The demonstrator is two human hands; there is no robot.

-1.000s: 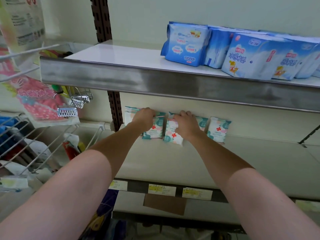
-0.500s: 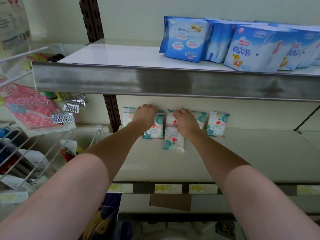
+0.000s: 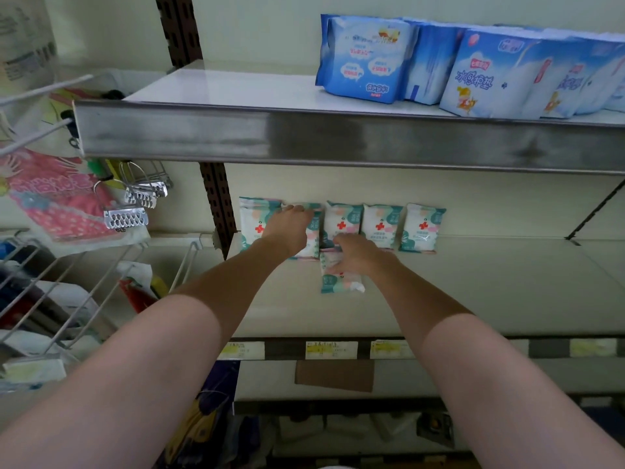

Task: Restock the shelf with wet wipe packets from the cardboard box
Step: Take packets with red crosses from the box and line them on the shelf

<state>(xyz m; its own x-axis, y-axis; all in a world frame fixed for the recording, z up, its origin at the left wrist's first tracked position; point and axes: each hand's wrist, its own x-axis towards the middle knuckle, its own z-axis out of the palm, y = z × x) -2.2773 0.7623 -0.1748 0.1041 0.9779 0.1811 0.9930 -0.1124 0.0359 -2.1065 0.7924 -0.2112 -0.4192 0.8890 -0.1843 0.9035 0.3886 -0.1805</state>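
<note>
1. While five wet wipe packets stand upright in a row against the far wall of the middle shelf, a person reaches in with both bare arms to go on filling it.
2. Resting on the second packet from the left, the left hand lays its fingers over the packet's top edge; whether they grip it or only steady it cannot be told.
3. Just in front of the row, the right hand presses down with spread, relaxed fingers on a sixth packet that lies flat on the shelf and is not yet stood up.
4. Restocking looks to be at an early stage: the row fills only the far left stretch of the shelf, with wide bare shelf to the right and near side.
5. Left to do, by this view: stand the flat packet in line and bring more from the cardboard box, which is not clearly in view.
6. Above, blue packs sit on the upper shelf; to the left, wire racks hold hanging goods; price labels line the near shelf edge.
</note>
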